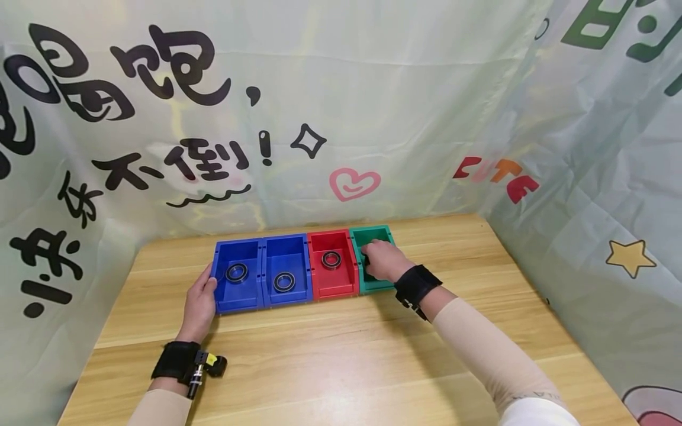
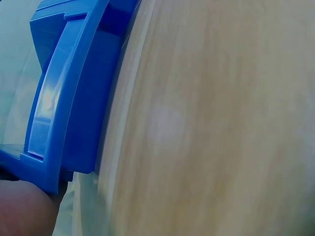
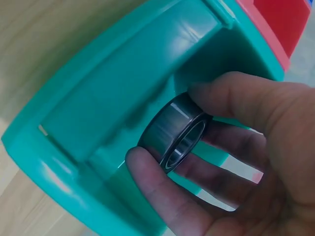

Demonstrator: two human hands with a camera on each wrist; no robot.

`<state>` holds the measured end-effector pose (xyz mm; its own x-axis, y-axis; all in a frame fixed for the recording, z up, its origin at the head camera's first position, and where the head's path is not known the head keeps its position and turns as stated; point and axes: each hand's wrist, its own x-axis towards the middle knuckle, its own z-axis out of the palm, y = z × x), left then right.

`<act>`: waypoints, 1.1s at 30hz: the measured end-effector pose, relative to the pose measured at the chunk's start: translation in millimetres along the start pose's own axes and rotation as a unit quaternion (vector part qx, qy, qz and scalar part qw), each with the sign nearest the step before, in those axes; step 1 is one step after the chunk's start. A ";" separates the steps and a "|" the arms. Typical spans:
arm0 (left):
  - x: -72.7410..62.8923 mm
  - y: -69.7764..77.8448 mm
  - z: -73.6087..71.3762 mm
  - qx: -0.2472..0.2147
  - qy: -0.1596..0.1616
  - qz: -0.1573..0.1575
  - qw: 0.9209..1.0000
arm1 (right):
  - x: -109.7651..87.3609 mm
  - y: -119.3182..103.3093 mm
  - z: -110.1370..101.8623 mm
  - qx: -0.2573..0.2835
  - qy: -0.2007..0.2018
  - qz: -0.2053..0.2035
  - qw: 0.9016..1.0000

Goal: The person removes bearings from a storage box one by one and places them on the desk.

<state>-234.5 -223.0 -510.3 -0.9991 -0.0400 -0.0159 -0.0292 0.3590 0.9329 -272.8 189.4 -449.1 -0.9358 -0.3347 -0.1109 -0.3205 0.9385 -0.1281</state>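
Note:
My right hand [image 1: 386, 260] reaches into the green bin [image 1: 371, 232] at the right end of a joined row. In the right wrist view its thumb and fingers pinch a ball bearing [image 3: 170, 129] by the outer rim, tilted inside that bin. My left hand [image 1: 198, 305] grips the outer side of the leftmost blue bin [image 1: 240, 302], thumb at the rim; the left wrist view shows only part of a finger or thumb [image 2: 24, 209] at the bin's corner. One bearing [image 1: 237, 273] lies in this bin, another bearing [image 1: 284, 281] in the second blue bin [image 1: 288, 245].
The red bin [image 1: 333, 290], between blue and green, holds a bearing [image 1: 331, 260] too. All bins stand on a wooden table [image 1: 330, 361]. A printed cloth [image 1: 415, 118] hangs behind and at both sides of the table.

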 end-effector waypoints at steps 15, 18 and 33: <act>-1.6 0.7 0.8 -0.005 0.001 -0.002 1.000 | -16.4 6.4 -8.9 0.020 0.020 -0.009 1.000; -1.8 0.6 0.6 -0.002 -0.001 0.001 1.000 | -19.0 7.4 -10.6 0.022 0.033 -0.012 0.999; -2.5 0.2 0.7 -0.004 -0.004 -0.001 1.000 | -40.8 1.4 -21.5 -0.002 0.030 -0.053 0.998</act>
<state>-232.0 -222.2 -510.3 -0.9992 -0.0334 -0.0214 -0.0318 0.3512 0.9357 -238.2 206.2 -423.6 -0.9034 -0.4272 -0.0371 -0.4193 0.8982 -0.1317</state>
